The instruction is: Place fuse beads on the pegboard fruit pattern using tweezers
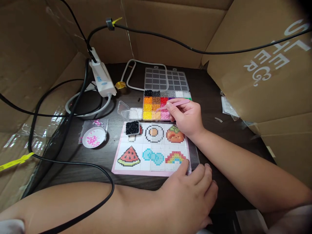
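My right hand [187, 117] pinches pink tweezers [181, 102]; their thin tip reaches over the orange-tan compartments of the bead box [147, 108]. Whether a bead is between the tips is too small to tell. My left hand [191, 191] lies with its fingers apart at the lower right corner of the pattern sheet [133, 146], touching the clear pegboard [158, 165] on top. Pixel pictures show on the sheet, among them a watermelon slice [129, 156], an egg and a rainbow. A small box of black beads [132, 128] stands on its upper left part.
A white dish [94, 137] of pink and white beads rests on another pegboard [104, 123] at the left. Nearby are an open box of white beads [135, 113], a golden cup [120, 85] and a power strip [103, 78]. Black cables [36, 113] cross the left side; cardboard walls surround the table.
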`<state>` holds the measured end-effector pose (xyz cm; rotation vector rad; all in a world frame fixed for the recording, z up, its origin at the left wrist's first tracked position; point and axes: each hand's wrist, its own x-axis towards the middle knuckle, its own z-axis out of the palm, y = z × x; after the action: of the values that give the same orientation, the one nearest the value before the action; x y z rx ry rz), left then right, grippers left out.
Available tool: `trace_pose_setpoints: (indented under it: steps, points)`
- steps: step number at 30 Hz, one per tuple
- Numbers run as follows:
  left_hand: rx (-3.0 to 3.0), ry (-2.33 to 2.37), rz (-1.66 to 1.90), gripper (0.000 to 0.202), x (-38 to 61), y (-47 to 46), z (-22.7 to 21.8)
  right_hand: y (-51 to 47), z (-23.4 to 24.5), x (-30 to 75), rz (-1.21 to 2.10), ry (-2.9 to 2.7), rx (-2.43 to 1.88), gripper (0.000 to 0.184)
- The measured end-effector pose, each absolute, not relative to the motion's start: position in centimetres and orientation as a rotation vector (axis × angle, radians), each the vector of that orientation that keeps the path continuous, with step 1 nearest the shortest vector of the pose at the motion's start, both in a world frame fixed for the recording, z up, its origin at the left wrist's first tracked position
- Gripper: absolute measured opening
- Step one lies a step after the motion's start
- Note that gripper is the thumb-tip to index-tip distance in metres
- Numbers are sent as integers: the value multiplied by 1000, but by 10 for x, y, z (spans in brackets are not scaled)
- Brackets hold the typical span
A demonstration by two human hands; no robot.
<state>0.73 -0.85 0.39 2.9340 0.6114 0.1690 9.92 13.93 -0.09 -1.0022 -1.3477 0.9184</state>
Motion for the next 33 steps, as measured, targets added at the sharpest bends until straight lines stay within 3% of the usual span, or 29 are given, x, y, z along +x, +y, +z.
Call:
trace_pose_setpoints:
  steps: [15, 26, 33]
  points:
    - [2943, 618, 178, 67, 8, -8, 5, 135, 0, 98, 881, -1396, -1010, 19]
    - [3157, 860, 493, 32, 8, -48, -3, 137, -1, 98, 877, -1404, -1017, 22]
    - [3114, 1014, 492, 30, 6, -63, -11, 137, -2, 99, 885, -1404, -998, 23]
